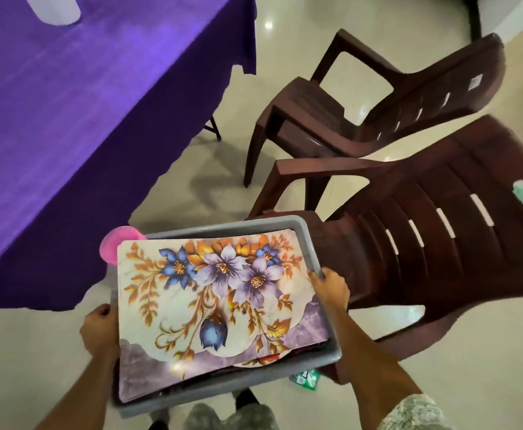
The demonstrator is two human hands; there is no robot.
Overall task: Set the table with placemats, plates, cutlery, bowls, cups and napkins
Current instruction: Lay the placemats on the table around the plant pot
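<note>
— Placemats [219,293], floral ones, stacked in that grey tub [308,240], the top one lying slantwise over the rim. See how it's carried?

— Both hands on it. The left hand [99,328] is curled round the tub's left edge, fingers tucked under, thumb by the mat's border. The right hand [331,288] clamps the right rim, thumb on top touching the mat's corner.

— So neither is loose?

— No, both closed on the tub. Something pink and round [116,245] pokes out at the far left corner, half hidden by the mat; I can't tell what it is.

— And the table [77,119]?

— Just to the left, under a purple cloth, with something white [57,9] at its far end. Two brown plastic chairs [409,243] stand on the right, the nearer one just beside the tub. Pale tiled floor [21,352] below
</note>
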